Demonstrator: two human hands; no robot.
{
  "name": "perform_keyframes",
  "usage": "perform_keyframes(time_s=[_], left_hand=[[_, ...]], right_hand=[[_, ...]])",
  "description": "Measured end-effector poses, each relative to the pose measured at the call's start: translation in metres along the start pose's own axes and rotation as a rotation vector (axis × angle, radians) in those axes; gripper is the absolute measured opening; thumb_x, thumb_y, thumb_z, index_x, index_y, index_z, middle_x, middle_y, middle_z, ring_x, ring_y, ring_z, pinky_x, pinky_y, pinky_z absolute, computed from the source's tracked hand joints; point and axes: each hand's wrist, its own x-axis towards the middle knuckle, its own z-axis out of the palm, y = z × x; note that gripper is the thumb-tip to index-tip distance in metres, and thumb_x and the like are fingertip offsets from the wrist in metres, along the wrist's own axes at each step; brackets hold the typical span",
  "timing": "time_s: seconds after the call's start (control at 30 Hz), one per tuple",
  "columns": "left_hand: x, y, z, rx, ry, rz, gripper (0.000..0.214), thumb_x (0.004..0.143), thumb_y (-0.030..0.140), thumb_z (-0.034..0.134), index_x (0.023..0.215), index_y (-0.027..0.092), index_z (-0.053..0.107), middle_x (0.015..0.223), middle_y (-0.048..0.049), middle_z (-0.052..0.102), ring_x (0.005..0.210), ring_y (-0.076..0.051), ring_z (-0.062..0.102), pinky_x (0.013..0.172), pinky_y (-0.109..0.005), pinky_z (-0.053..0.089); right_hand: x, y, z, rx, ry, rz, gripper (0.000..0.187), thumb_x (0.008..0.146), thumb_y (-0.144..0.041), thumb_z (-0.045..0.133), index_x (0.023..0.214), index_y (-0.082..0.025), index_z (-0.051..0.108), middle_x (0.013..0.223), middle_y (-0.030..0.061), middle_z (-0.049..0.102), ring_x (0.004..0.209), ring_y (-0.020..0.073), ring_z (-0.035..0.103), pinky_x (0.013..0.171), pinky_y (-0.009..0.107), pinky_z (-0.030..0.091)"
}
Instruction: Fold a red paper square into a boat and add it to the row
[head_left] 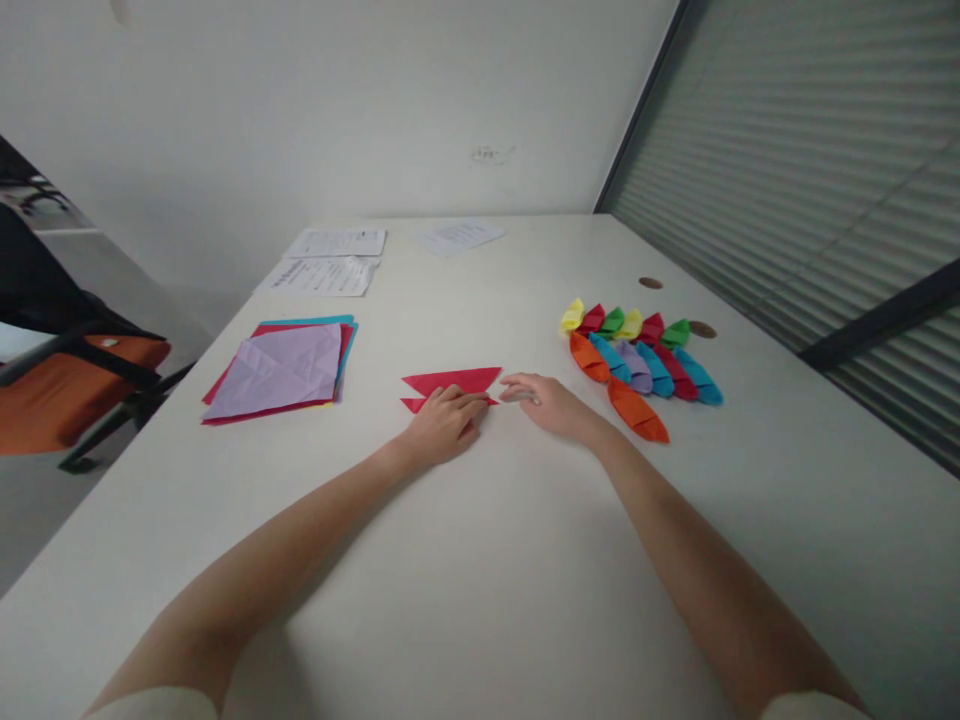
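Left hand (448, 425) laid palm-down on red paper (459, 378), pressing rather than gripping; right hand (553, 405) loosely curled just beside paper's right tip, apparently holding nothing. Paper flat on worktop (465, 560), seemingly mid-fold: smooth, thin, pointed flaps. Rightward, finished-looking folded pieces (634, 366): creased, pod-shaped, clustered in rows. Leftward, sheet stack (281, 370), unfolded; top sheet lilac, wrinkled.
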Motion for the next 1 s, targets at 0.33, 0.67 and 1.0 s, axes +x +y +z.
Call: perform_keyframes(time_s=[0.33, 0.67, 1.0], left_hand=[[-0.002, -0.001, 0.0, 0.081, 0.005, 0.078, 0.041, 0.09, 0.021, 0.049, 0.13, 0.017, 0.057, 0.13, -0.0111, 0.061, 0.104, -0.026, 0.054, 0.087, -0.041, 0.044], [0.0, 0.003, -0.001, 0.102, -0.011, 0.046, 0.04, 0.09, 0.02, 0.048, 0.128, 0.016, 0.058, 0.13, -0.0118, 0.061, 0.102, -0.027, 0.053, 0.084, -0.042, 0.044], [-0.003, 0.002, 0.001, 0.001, 0.003, 0.03, 0.043, 0.089, 0.019, 0.049, 0.132, 0.016, 0.055, 0.134, -0.0121, 0.059, 0.109, -0.027, 0.055, 0.092, -0.044, 0.046]], right_hand=[[0.003, 0.018, 0.021, -0.3, 0.064, -0.239, 0.039, 0.087, -0.004, 0.049, 0.109, -0.024, 0.075, 0.095, 0.0082, 0.065, 0.09, 0.0197, 0.051, 0.084, 0.034, 0.041], [-0.006, -0.006, 0.017, -0.673, 0.041, -0.298, 0.029, 0.093, -0.014, 0.05, 0.105, -0.022, 0.074, 0.101, 0.0106, 0.063, 0.098, 0.0251, 0.041, 0.079, 0.037, 0.029], [-0.003, -0.002, 0.028, -0.595, 0.126, -0.253, 0.026, 0.092, -0.015, 0.05, 0.099, -0.018, 0.075, 0.099, 0.0093, 0.065, 0.1, 0.0242, 0.044, 0.084, 0.038, 0.03]])
